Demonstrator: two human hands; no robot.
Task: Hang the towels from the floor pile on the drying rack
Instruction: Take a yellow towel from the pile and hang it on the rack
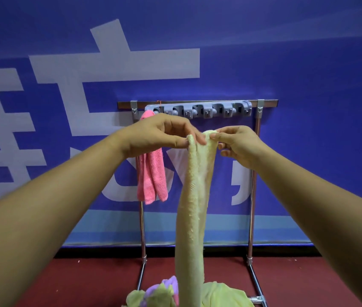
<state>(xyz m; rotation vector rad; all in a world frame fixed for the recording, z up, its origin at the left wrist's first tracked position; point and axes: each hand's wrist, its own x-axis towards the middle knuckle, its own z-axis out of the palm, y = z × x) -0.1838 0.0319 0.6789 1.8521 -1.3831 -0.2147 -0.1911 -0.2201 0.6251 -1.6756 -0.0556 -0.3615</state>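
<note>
Between both hands point(200, 138), the yellow towel point(194, 196) hangs pinched.

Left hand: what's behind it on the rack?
A pink towel hangs behind the left hand, its top showing beside the grey hook strip. The hand covers the part just below, so how it is hung is unseen.

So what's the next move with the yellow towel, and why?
Probably raise the yellow towel to a free clip on the grey clip bar: left hand and right hand pinch its top edge just below; only the pink towel hangs there.
</note>
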